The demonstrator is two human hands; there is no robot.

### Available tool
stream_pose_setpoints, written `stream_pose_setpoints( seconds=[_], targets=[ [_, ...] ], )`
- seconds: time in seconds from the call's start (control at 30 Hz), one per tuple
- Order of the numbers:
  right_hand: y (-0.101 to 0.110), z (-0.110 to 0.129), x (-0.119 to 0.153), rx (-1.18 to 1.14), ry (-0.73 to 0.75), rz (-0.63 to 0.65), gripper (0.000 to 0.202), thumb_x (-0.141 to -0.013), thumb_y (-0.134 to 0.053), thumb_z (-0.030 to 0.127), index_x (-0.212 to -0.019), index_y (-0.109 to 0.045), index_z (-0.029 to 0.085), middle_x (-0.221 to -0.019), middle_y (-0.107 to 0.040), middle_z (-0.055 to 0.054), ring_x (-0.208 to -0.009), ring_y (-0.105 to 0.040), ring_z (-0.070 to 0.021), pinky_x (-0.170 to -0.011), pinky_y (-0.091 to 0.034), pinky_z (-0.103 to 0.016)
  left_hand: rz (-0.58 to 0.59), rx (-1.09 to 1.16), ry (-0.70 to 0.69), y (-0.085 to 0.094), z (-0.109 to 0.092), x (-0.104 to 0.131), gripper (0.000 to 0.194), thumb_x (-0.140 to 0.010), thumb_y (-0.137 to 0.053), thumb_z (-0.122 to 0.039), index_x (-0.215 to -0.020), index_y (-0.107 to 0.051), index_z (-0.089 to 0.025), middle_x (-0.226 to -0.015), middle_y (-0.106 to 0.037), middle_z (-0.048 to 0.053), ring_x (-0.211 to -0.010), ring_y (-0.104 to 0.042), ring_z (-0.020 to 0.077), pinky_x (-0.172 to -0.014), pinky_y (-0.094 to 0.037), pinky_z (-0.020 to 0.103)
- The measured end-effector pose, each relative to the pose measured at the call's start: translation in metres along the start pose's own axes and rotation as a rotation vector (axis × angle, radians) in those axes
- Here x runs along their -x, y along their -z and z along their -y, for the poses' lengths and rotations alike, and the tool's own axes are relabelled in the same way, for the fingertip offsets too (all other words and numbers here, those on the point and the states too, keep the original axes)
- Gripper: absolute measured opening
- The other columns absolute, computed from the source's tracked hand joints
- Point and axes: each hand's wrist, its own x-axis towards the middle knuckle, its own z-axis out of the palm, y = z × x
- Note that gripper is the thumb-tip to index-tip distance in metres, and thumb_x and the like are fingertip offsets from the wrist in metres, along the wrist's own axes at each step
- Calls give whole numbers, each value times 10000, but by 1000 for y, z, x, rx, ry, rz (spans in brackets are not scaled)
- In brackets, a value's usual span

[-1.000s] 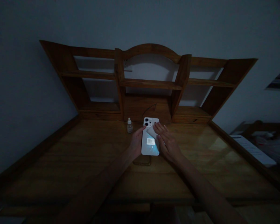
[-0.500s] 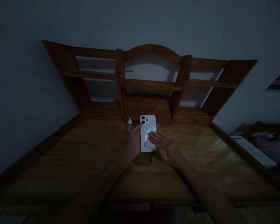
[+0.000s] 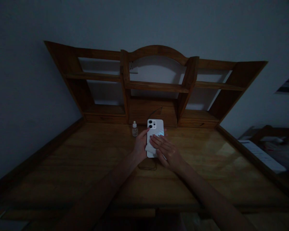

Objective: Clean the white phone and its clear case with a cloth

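A white phone (image 3: 158, 125) is held upright, its back with the camera lenses facing me. My left hand (image 3: 141, 146) is wrapped round its left edge, thumb beside the lenses. Across the lower back of the phone lies my right hand (image 3: 165, 150), pressing a thin white cloth or sheet (image 3: 150, 148) against it; its fingers are together. Below the phone a clear phone case (image 3: 147, 166) lies on the wooden desk. A small dropper bottle (image 3: 135, 129) with a white cap stands just left of the phone.
The wooden desk (image 3: 86, 157) has a raised rim and a shelf unit (image 3: 156, 86) along its back. A thin dark cable or strap (image 3: 155, 111) shows behind the phone. White papers (image 3: 262, 155) lie beyond the desk's right edge.
The phone and my left hand have shifted slightly to the right. My right hand has moved left over the phone's back, and the white cloth or sheet now reaches the phone's left edge.
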Motion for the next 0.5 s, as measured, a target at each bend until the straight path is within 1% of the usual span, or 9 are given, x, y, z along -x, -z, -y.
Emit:
stream_pose_setpoints(
  seconds=[0.07, 0.13, 0.2, 0.27, 0.4, 0.5],
  targets=[
    [2, -3, -1, 24, -53, -31, 540, -969, -383, 138, -1505, -355, 184, -1530, -410, -73, -1447, -330, -209, -1199, -293, -519, -24, 9, -20, -1, 1, 1, 302, -842, -607, -332, -1049, -723, -146, -909, -741, 97, -857, -696, 236, -811, -528, 337],
    [4, -8, -1, 50, -112, -59, 531, -977, -370, 143, -1506, -354, 184, -1542, -389, -77, -1450, -323, -216, -1203, -275, -535, -18, 21, -14, -2, 1, 1, 273, -834, -620, -330, -983, -734, -131, -895, -742, 94, -797, -691, 217, -789, -528, 323],
    [6, -12, 0, 77, -165, -81, 518, -983, -363, 145, -1500, -363, 172, -1546, -380, -84, -1450, -325, -218, -1205, -267, -538, -2, 31, 10, -2, 1, 2, 277, -833, -621, -349, -936, -737, -120, -879, -739, 92, -754, -682, 205, -778, -527, 323],
    [7, -16, 1, 99, -195, -106, 509, -985, -361, 144, -1493, -373, 157, -1543, -386, -91, -1448, -330, -220, -1205, -266, -538, -11, 10, -6, -1, 0, 2, 286, -836, -616, -373, -904, -739, -124, -847, -735, 88, -735, -677, 203, -773, -524, 330],
    [7, -18, 3, 102, -181, -132, 510, -978, -367, 139, -1487, -386, 168, -1535, -403, -79, -1442, -342, -224, -1201, -272, -548, -62, -70, -90, -1, -2, 1, 281, -845, -616, -391, -925, -743, -154, -802, -729, 89, -794, -684, 238, -777, -517, 360],
    [9, -17, 5, 91, -155, -131, 513, -968, -381, 131, -1476, -407, 191, -1530, -411, -62, -1437, -351, -223, -1200, -269, -557, -90, -82, -126, -2, -4, 0, 276, -863, -600, -377, -972, -739, -166, -811, -729, 89, -848, -685, 246, -785, -514, 361]
  ],
)
